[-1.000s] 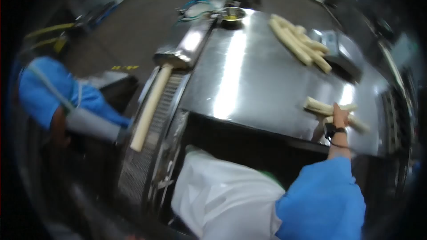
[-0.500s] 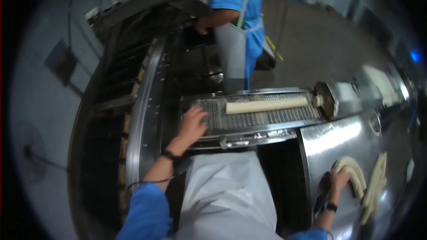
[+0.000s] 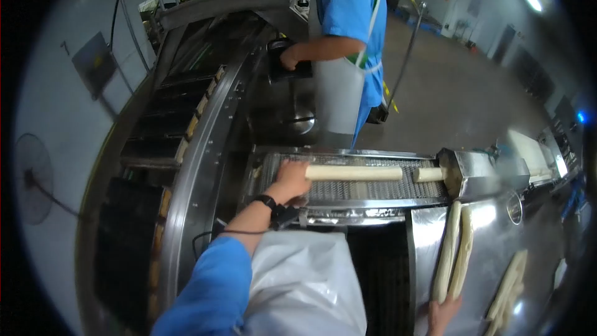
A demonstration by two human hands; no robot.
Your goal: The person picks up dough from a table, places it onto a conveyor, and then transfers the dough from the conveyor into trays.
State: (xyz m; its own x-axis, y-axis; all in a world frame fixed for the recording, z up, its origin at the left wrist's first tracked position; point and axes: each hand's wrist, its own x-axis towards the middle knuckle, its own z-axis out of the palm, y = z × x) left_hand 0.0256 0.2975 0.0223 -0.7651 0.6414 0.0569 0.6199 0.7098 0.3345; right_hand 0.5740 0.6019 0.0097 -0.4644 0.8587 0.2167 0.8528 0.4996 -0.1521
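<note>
On the wire-mesh conveyor (image 3: pixel 348 191) lies a pale dough log (image 3: pixel 354 173). My left hand (image 3: pixel 293 182) is closed around the log's left end, its fingertips partly hidden. Down at the right, my right hand (image 3: pixel 443 314) grips the near end of a long doubled dough strand (image 3: pixel 461 255), whose two lengths run side by side across the steel table (image 3: pixel 426 236). Another bundle of dough strands (image 3: pixel 509 289) rests further right on the table.
A second dough log (image 3: pixel 429 175) emerges from a metal housing (image 3: pixel 463 171) at the conveyor's right end. Dark pans (image 3: pixel 127 230) line the machine at left. Beyond the conveyor stands a co-worker in blue (image 3: pixel 351 6), one hand (image 3: pixel 291 57) on a black object.
My left hand has come onto the dough log, which has moved left; another log shows behind it. My right hand has moved nearer me, and its curved dough is now straight and doubled.
</note>
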